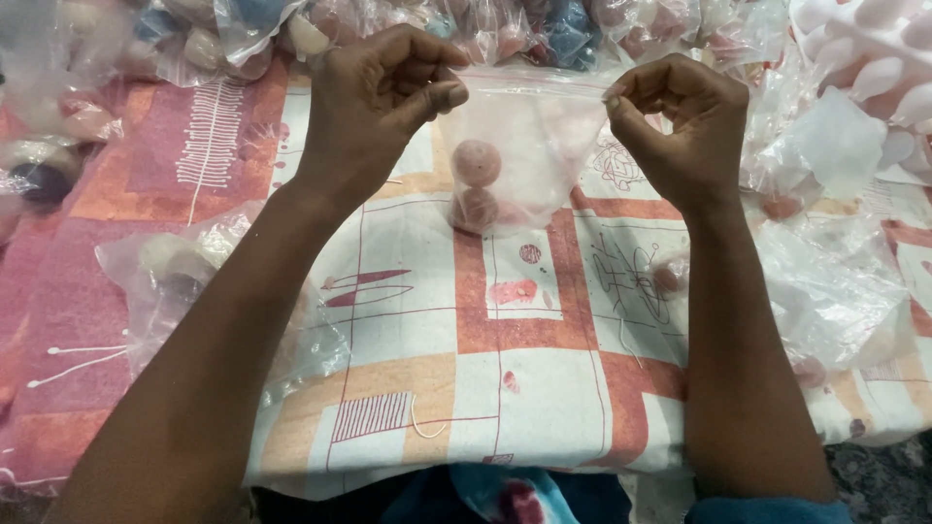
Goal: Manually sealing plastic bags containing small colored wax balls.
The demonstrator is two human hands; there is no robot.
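Observation:
I hold a small clear plastic zip bag (544,136) up over the patterned cloth. My left hand (379,97) pinches the bag's top left corner. My right hand (680,121) pinches the top right end of the strip. Inside the bag two pink felt balls (476,184) rest one above the other at the bottom left. The bag's lower edge touches the cloth.
A patterned cloth (505,330) in white, orange and pink covers the surface. Several filled clear bags (466,24) lie along the far edge. Loose clear bags (825,281) pile at the right, another bag with a pale ball (170,262) at the left. A white moulded tray (874,49) sits top right.

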